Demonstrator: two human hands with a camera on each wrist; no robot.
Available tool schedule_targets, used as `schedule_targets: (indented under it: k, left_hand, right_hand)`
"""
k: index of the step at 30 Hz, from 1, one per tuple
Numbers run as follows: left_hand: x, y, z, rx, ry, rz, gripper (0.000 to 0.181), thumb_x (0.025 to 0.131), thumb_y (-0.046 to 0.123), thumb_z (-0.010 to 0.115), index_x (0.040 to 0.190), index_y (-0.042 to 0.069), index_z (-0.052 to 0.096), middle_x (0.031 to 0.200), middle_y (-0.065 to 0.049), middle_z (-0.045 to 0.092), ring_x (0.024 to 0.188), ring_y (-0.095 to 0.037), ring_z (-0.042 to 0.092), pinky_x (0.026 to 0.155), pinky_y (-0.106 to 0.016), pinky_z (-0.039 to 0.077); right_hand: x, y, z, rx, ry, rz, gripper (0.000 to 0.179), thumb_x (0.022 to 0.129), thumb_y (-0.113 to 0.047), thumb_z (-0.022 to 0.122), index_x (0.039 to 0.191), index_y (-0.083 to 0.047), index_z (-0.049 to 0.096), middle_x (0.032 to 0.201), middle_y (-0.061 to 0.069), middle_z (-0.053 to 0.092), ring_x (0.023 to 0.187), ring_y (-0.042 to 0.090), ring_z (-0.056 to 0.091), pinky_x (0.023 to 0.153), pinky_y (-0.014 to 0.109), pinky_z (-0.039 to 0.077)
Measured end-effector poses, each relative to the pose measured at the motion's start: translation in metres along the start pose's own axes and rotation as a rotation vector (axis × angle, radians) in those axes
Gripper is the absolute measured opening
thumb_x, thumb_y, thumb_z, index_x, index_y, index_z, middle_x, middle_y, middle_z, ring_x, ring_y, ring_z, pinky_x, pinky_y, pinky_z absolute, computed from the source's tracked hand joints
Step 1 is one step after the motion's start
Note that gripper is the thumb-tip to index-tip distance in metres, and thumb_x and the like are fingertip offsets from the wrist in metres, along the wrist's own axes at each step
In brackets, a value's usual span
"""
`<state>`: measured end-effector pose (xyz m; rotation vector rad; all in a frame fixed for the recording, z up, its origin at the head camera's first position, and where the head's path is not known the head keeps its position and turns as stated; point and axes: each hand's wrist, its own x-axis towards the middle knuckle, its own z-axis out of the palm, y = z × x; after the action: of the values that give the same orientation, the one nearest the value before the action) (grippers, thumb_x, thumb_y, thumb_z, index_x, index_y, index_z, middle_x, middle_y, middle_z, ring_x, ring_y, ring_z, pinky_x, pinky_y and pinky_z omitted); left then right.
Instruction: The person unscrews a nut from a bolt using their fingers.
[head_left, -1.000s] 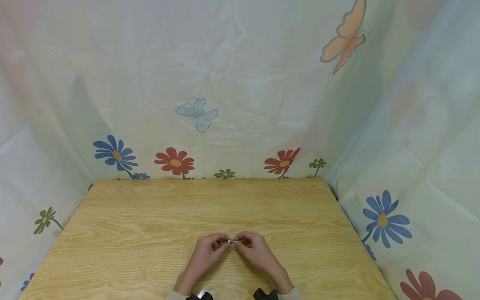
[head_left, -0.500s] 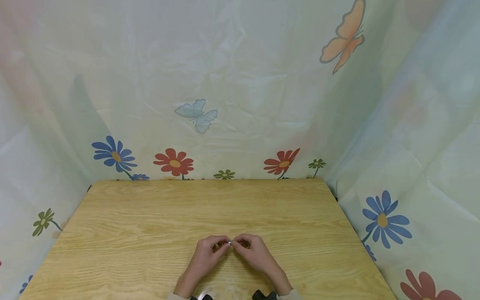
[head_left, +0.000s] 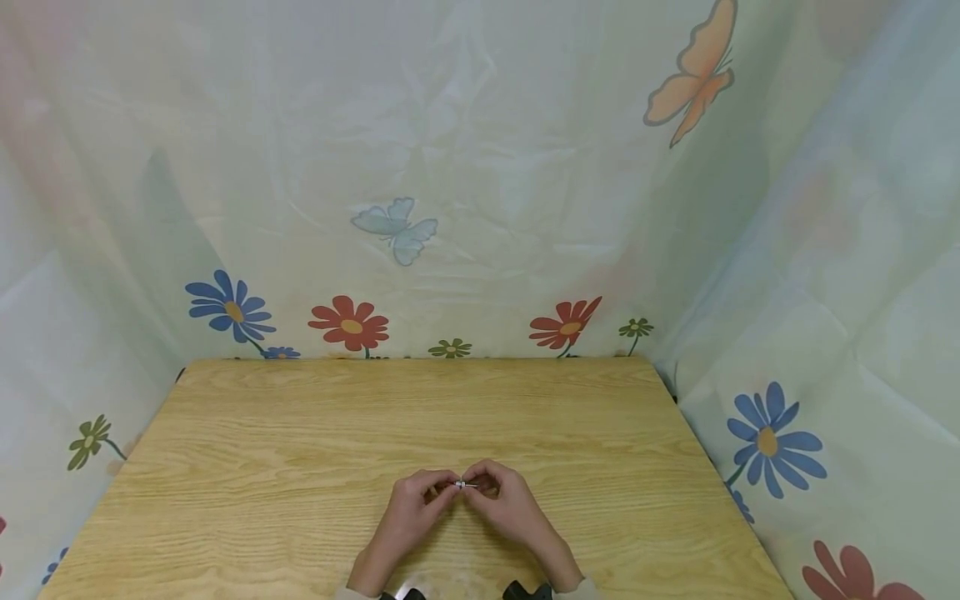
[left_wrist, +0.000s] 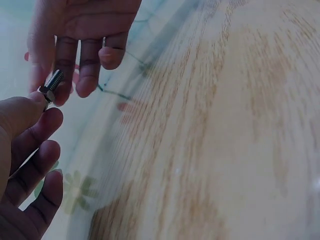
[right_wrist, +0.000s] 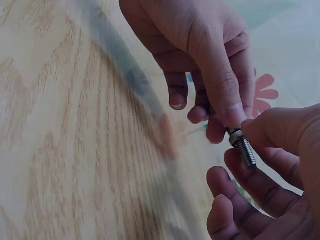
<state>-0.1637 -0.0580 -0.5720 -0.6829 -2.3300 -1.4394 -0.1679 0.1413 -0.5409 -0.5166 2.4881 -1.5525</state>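
Observation:
A small metal bolt (right_wrist: 246, 152) with a threaded shank lies between both hands, just above the table, with a hex nut (left_wrist: 47, 94) on it. My left hand (head_left: 412, 504) pinches the bolt's head end between thumb and forefinger; those fingertips hide the head. Opposite it, the right hand (head_left: 510, 504) has its thumb and forefinger curled about the nut, the thumb tip against it in the right wrist view. The bare threaded end points toward the right palm. The other fingers of both hands are loosely bent.
A wood-grain table (head_left: 300, 417) spreads out beneath the hands. Behind it and at both sides hangs a pale curtain (head_left: 480, 167) printed with flowers and butterflies. Black wrist straps (head_left: 527, 592) show at the bottom edge of the head view.
The right fingers have shifted about the nut, and the threaded shank, covered half a second ago, shows between them again. The left hand has stayed nearly still.

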Motion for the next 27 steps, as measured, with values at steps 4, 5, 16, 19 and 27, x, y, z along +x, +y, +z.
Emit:
schedule_targets:
  k: [4, 5, 16, 19, 27]
  left_hand:
    - [-0.0004, -0.0007, -0.0005, 0.001, 0.005, -0.002, 0.010, 0.091, 0.009, 0.078, 0.100, 0.010, 0.079, 0.090, 0.002, 0.077, 0.078, 0.000, 0.064, 0.063, -0.020, 0.054]
    - [-0.0006, -0.0009, -0.0007, 0.002, 0.004, -0.006, 0.010, 0.091, 0.009, 0.078, 0.101, 0.010, 0.079, 0.090, 0.002, 0.077, 0.078, 0.000, 0.064, 0.064, -0.020, 0.054]
    - [-0.0006, 0.0021, -0.0015, -0.016, 0.027, -0.021, 0.012, 0.090, 0.009, 0.079, 0.101, 0.012, 0.079, 0.089, 0.005, 0.076, 0.077, 0.002, 0.062, 0.061, -0.020, 0.054]
    - [0.0003, 0.0037, -0.0017, -0.017, 0.043, -0.013, 0.011, 0.090, 0.010, 0.078, 0.101, 0.013, 0.079, 0.088, 0.005, 0.076, 0.076, 0.001, 0.063, 0.061, -0.020, 0.054]
    - [0.0007, 0.0062, -0.0030, -0.025, 0.038, -0.006, 0.009, 0.092, 0.014, 0.077, 0.100, 0.012, 0.079, 0.087, -0.003, 0.076, 0.077, 0.001, 0.063, 0.061, -0.020, 0.054]
  right_hand:
    - [-0.0006, -0.0028, 0.0001, 0.019, 0.017, -0.006, 0.015, 0.101, -0.023, 0.068, 0.111, -0.012, 0.071, 0.109, 0.004, 0.073, 0.098, 0.015, 0.068, 0.081, 0.026, 0.056]
    - [-0.0008, -0.0037, 0.0001, 0.024, 0.023, -0.005, 0.015, 0.101, -0.023, 0.068, 0.111, -0.012, 0.071, 0.109, 0.004, 0.073, 0.099, 0.015, 0.068, 0.080, 0.026, 0.056]
    - [-0.0004, -0.0044, 0.0025, 0.006, 0.093, 0.000, 0.031, 0.105, -0.031, 0.061, 0.118, -0.005, 0.072, 0.113, 0.008, 0.074, 0.102, 0.016, 0.068, 0.082, 0.026, 0.056]
    - [0.0006, -0.0018, 0.0033, -0.028, 0.098, 0.030, 0.033, 0.106, -0.035, 0.059, 0.109, -0.007, 0.076, 0.105, 0.006, 0.077, 0.096, 0.015, 0.070, 0.082, 0.025, 0.055]
    - [0.0006, -0.0005, 0.0028, -0.033, 0.062, 0.047, 0.031, 0.106, -0.033, 0.059, 0.100, -0.009, 0.078, 0.099, 0.006, 0.077, 0.091, 0.010, 0.068, 0.079, 0.024, 0.053]
